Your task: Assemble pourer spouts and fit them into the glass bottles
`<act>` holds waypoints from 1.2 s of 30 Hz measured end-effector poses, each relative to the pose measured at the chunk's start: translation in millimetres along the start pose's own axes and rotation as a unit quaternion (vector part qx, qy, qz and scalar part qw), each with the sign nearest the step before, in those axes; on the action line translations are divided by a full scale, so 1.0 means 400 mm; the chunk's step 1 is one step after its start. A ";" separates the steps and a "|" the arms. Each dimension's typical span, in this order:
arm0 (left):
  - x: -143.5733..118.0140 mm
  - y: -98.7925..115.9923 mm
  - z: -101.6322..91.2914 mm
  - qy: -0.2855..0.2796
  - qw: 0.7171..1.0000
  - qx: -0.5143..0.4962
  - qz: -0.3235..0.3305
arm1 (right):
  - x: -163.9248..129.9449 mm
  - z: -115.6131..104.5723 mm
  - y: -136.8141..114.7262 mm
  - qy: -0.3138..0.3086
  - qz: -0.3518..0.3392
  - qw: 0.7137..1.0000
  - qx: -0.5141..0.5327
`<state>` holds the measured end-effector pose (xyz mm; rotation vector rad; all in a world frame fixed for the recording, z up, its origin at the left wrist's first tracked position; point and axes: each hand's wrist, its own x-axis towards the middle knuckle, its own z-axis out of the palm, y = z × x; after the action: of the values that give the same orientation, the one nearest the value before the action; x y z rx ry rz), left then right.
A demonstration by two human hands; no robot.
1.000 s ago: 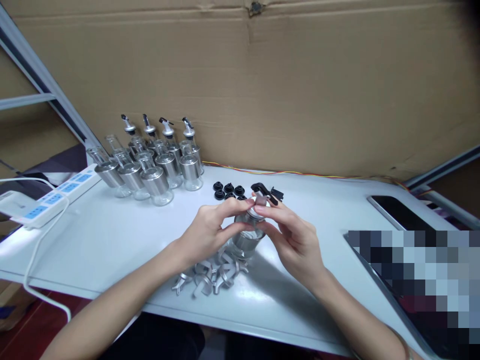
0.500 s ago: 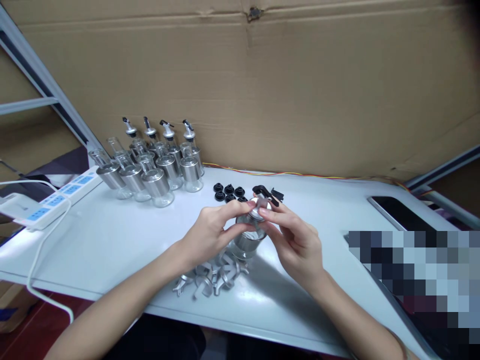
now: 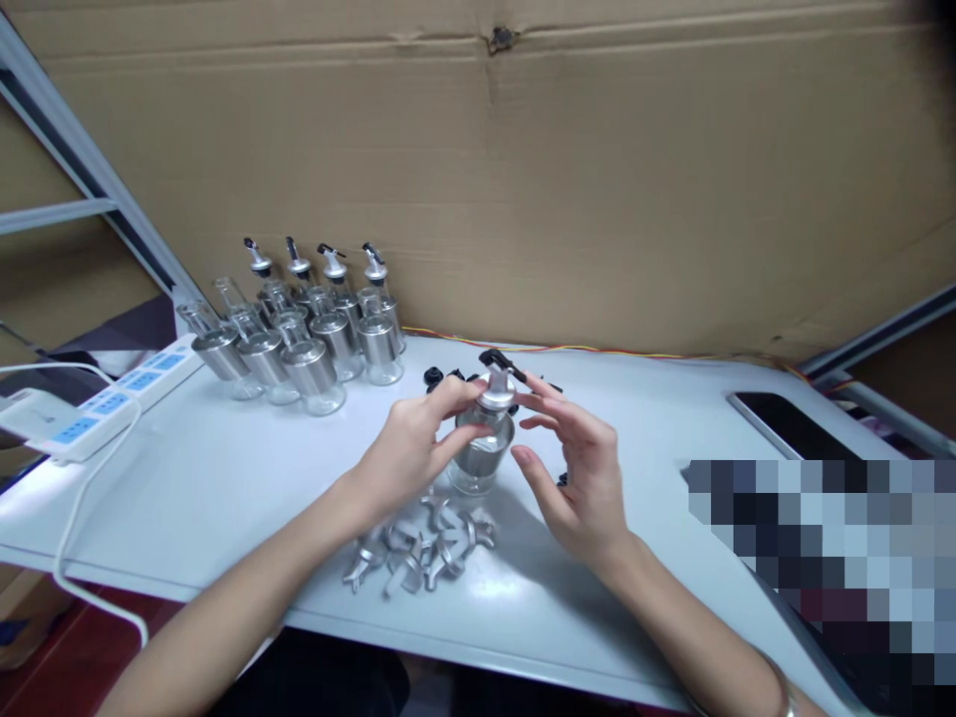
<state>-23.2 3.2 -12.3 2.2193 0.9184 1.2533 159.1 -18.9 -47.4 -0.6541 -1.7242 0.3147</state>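
Near the middle of the white bench (image 3: 224,478), the left hand (image 3: 407,453) grips a small glass bottle (image 3: 482,448) upright by its steel collar. The right hand (image 3: 579,468) is spread wide just beside it, fingertips (image 3: 523,403) at the black-tipped spout (image 3: 496,370). Loose metal pieces (image 3: 422,548) lie toward the near edge.

A pixelated block (image 3: 822,558) hides the table's right end, and the hands cover the black caps (image 3: 440,377).
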 end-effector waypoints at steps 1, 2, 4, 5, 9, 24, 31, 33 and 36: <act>0.004 -0.003 -0.010 0.000 1.000 -0.003 -0.014 | 0.001 -0.002 0.000 -0.003 0.005 1.000 -0.003; 0.008 -0.007 -0.020 0.002 1.000 -0.004 -0.027 | 0.002 -0.004 0.000 -0.005 0.010 1.000 -0.006; 0.016 -0.019 -0.043 0.006 0.999 -0.002 -0.053 | 0.005 -0.006 0.000 -0.007 0.014 1.000 -0.010; 0.020 -0.026 -0.055 0.009 0.998 0.004 -0.067 | 0.006 -0.007 -0.001 -0.008 0.013 1.000 -0.013; 0.031 -0.057 -0.102 0.044 0.990 0.074 -0.112 | 0.011 -0.007 -0.006 -0.015 0.003 0.999 -0.037; 0.037 -0.111 -0.211 0.101 0.901 0.350 -0.238 | 0.013 -0.009 -0.010 -0.025 0.012 0.998 -0.064; 0.029 -0.116 -0.209 0.099 0.890 0.386 -0.220 | 0.017 -0.011 -0.012 -0.031 0.004 0.996 -0.089; 0.026 -0.112 -0.206 0.089 0.885 0.400 -0.220 | 0.018 -0.011 -0.012 -0.038 0.003 0.995 -0.095; 0.020 -0.102 -0.203 0.089 0.870 0.429 -0.228 | 0.015 -0.013 -0.008 -0.052 -0.004 0.993 -0.104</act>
<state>-104.2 40.8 6.7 2.2314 2.2668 0.9058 162.5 -18.8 -39.3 -0.7934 -1.8753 0.1664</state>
